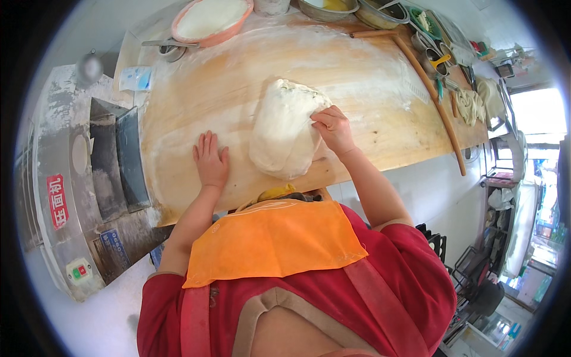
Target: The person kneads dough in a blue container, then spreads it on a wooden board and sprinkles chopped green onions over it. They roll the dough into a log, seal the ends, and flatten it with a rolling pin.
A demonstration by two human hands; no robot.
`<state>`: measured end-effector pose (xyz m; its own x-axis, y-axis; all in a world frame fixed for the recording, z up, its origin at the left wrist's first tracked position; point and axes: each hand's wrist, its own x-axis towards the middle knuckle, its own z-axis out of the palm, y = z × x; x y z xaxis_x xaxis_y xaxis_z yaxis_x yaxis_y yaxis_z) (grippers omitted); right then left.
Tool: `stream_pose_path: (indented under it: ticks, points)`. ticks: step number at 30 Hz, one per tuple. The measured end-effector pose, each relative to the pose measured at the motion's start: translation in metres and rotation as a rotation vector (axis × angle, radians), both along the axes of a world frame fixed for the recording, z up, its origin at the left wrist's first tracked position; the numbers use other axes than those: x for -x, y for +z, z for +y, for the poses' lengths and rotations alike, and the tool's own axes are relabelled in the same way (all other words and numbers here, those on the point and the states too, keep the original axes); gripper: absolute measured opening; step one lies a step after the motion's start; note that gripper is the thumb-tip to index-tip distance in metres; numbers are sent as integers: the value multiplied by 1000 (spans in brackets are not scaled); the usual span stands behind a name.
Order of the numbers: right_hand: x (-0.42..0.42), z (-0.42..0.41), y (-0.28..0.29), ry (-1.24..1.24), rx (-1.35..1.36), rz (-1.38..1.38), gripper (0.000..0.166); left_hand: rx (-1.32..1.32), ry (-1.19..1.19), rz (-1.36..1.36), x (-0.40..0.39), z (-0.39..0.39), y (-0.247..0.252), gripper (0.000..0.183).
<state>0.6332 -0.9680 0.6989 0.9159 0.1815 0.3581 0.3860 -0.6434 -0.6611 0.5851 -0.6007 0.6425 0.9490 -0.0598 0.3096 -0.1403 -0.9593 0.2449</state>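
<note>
A large, pale lump of dough [285, 134] lies on the floured wooden work board [205, 102] in front of me. Small dark or green flecks show along its far edge. My right hand [332, 127] is at the dough's right side, its fingertips pinched together on the dough's edge. To the left of the dough, apart from it, my left hand [211, 160] rests palm down on the board with its fingers stretched out and nothing in it.
A pink basin of flour [212, 20] stands at the back left, metal bowls [328, 10] at the back. A long wooden rolling pin [432, 93] lies along the right side, near dough strips [470, 106]. A metal dough machine [80, 178] adjoins the board's left edge.
</note>
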Motion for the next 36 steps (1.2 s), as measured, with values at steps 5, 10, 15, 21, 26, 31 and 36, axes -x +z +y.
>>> stream_pose_path:
  ticks: [5,10,15,21,26,31,36]
  points:
    - [7,7,27,-13,30,-128,24,-11,25,1,3,4,-6,49]
    - [3,14,11,113,17,-51,26,-5,1,-8,1,3,-3,50]
    - [12,22,34,36,144,-124,27,-8,16,2,0,6,-5,50]
    - [13,19,18,263,204,-203,31,7,-1,-24,1,1,-4,51]
    - [18,23,27,235,224,-174,30,-23,20,-10,-1,5,-6,49]
    - [29,41,38,334,170,-192,29,-35,21,-22,3,2,-1,49]
    - [24,28,16,345,273,-176,33,-32,18,-3,1,4,-5,49]
